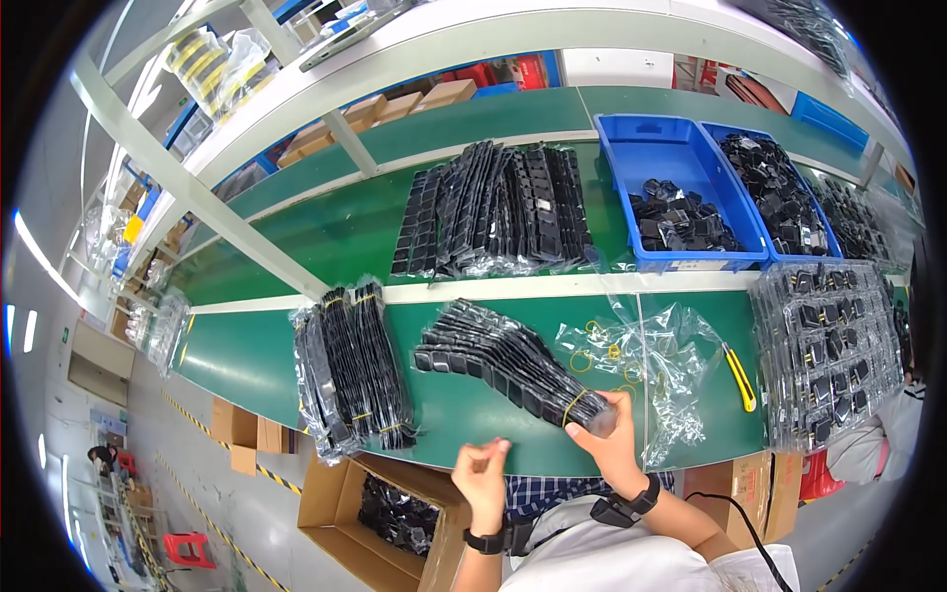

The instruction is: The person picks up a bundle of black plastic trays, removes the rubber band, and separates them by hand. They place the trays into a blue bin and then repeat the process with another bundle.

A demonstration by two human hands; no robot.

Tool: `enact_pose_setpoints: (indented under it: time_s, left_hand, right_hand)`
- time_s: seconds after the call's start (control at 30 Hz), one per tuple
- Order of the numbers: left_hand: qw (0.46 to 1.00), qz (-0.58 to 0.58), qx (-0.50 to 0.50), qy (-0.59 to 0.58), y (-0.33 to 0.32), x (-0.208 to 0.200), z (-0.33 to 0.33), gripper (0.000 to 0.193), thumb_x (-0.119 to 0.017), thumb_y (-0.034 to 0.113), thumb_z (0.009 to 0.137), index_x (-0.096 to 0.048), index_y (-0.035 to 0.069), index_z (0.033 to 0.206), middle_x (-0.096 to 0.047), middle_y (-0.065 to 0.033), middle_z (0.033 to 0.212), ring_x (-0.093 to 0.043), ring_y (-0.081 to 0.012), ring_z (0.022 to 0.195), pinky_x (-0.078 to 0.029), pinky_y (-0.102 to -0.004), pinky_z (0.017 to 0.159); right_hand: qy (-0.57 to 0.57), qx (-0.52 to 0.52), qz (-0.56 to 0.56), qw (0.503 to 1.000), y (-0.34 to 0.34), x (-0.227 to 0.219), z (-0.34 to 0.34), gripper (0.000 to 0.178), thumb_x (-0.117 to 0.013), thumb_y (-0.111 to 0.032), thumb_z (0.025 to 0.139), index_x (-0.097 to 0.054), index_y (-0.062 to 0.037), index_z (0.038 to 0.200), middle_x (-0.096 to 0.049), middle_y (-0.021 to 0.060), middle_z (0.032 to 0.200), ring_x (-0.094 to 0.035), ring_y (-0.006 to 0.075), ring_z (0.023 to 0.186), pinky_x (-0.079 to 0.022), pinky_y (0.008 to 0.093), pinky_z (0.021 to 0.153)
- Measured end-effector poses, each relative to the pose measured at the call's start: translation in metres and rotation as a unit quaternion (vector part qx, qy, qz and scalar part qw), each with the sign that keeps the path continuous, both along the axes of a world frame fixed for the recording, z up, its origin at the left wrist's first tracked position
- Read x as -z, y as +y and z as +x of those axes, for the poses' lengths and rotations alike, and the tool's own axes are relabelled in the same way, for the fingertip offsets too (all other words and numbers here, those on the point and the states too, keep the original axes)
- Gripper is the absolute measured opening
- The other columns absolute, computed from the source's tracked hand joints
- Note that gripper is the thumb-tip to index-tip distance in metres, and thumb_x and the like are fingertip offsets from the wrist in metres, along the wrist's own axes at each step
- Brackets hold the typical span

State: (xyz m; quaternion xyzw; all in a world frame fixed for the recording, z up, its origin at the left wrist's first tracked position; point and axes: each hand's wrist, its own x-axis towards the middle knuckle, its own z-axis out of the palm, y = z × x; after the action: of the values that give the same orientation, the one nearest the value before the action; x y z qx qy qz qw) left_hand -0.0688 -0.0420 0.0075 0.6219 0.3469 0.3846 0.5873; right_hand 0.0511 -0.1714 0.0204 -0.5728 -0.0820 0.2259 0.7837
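My right hand (614,449) grips the near end of a bundle of black parts packed in clear plastic strips (503,360). A yellow rubber band (574,403) is wrapped around the bundle close to my fingers. The far end of the bundle fans out on the green table. My left hand (481,476) is closed in a pinch at the table's front edge, apart from the bundle; whether something small is in it cannot be made out. Left of the bundle lie several more banded strip bundles (355,365). Loose yellow rubber bands (582,361) lie right of it.
Crumpled clear plastic (681,385) and a yellow utility knife (739,378) lie on the right. Beyond are stacked strips (493,207) and blue bins (681,259) of black parts. Clear trays (829,355) stand far right. Below the table edge is a cardboard box (321,503).
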Motion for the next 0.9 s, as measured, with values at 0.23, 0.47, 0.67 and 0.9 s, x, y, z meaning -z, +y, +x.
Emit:
enact_pose_setpoints:
  time_s: [0.23, 0.47, 0.67, 0.9]
  left_hand:
    - [0.953, -0.27, 0.061, -0.121, -0.027, -0.001, 0.023, 0.019, -0.064, -0.003, 0.088, -0.048, 0.004, 0.079, -0.056, -0.0037, 0.078, -0.068, -0.0216, 0.08, -0.058, -0.0364, 0.082]
    - [0.786, -0.566, 0.141, -0.205, -0.017, -0.044, 0.056, 0.069, -0.046, 0.062, 0.092, -0.054, -0.003, 0.113, -0.066, -0.011, 0.097, -0.065, -0.0244, 0.097, -0.044, -0.046, 0.102]
    - [0.708, -0.628, 0.174, -0.274, 0.01, -0.002, 0.047, 0.082, -0.045, 0.068, 0.089, -0.049, -0.005, 0.125, -0.062, -0.0109, 0.098, -0.061, -0.022, 0.091, -0.051, -0.0377, 0.086]
    - [0.766, -0.591, 0.167, -0.191, 0.006, -0.007, 0.042, 0.077, -0.043, 0.066, 0.091, -0.052, -0.004, 0.122, -0.062, -0.0101, 0.087, -0.061, -0.0194, 0.079, -0.053, -0.0317, 0.073]
  right_hand:
    - [-0.03, 0.021, 0.093, 0.995, 0.018, -0.019, -0.003, 0.055, -0.075, 0.004, 0.074, -0.041, -0.0037, 0.117, -0.053, 0.0094, 0.113, -0.054, 0.0144, 0.102, -0.046, 0.0307, 0.09]
    - [-0.201, -0.05, -0.057, 0.977, 0.0, -0.015, -0.018, 0.064, -0.085, -0.006, 0.067, -0.041, -0.0043, 0.114, -0.048, 0.0072, 0.11, -0.05, 0.0155, 0.106, -0.041, 0.0322, 0.095]
    - [-0.214, -0.125, -0.13, 0.96, -0.032, -0.023, -0.003, 0.032, -0.082, -0.003, 0.07, -0.068, -0.0026, 0.099, -0.066, 0.0117, 0.106, -0.064, 0.0221, 0.104, -0.052, 0.0342, 0.092]
    - [-0.377, -0.131, -0.156, 0.904, -0.018, -0.043, 0.011, 0.01, -0.072, 0.004, 0.077, -0.065, -0.0028, 0.08, -0.069, 0.012, 0.092, -0.069, 0.0233, 0.088, -0.056, 0.0347, 0.077]
